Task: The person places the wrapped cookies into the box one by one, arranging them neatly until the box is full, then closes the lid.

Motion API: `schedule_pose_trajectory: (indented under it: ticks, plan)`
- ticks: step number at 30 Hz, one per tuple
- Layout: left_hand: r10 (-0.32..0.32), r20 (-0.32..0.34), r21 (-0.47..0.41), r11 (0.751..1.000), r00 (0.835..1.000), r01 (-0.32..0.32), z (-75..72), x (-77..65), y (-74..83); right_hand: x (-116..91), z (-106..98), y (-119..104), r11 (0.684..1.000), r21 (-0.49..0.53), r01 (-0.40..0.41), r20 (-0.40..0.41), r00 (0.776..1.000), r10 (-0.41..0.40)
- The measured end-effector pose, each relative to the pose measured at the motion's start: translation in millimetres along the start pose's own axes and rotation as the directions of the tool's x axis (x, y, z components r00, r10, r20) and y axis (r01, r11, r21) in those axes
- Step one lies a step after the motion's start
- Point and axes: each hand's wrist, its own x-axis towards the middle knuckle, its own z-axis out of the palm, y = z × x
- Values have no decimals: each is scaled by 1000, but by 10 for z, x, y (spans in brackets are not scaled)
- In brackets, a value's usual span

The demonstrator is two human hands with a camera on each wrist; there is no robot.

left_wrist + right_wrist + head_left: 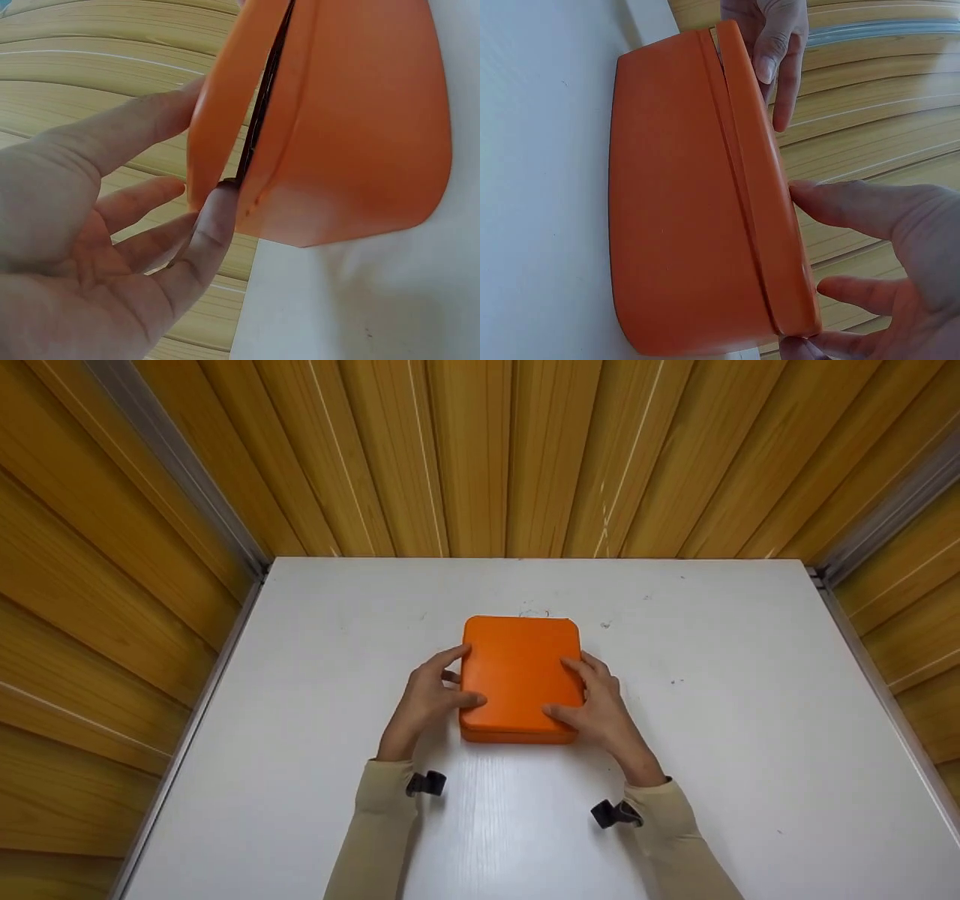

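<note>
An orange box (517,738) stands on the white table, and its orange lid (517,675) sits tilted on top. Along one side a dark gap (264,105) parts the lid from the box in the left wrist view. My left hand (427,697) grips the lid's left edge, one fingertip at the gap and others on the lid. On the opposite side my right hand (606,709) holds the lid's edge, thumb and a finger on its top and other fingers down the side. What the box contains is hidden.
The white table (300,660) has small dark specks on it. Wood-patterned panels (480,457) close it in at the back and both sides, with grey metal rails (180,457) at the corners. Black straps with small cameras (429,783) sit at both wrists.
</note>
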Motion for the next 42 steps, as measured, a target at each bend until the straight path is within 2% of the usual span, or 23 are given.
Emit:
schedule_pose_trajectory:
  ticks: [11,21,34,42]
  plan:
    - [-53,-33,34,998,998,54,31,5,92,23,22,-37,999,-34,-12,12,1000,12]
    - [-63,-59,44,997,996,65,73,-25,113,37,34,-68,999,-35,-29,10,1000,29]
    - [-23,-38,82,996,999,26,75,-21,111,29,54,-58,999,-28,-44,-1,999,44]
    - [-27,-22,85,996,999,29,72,-20,80,31,57,-74,997,-48,-53,-3,999,52]
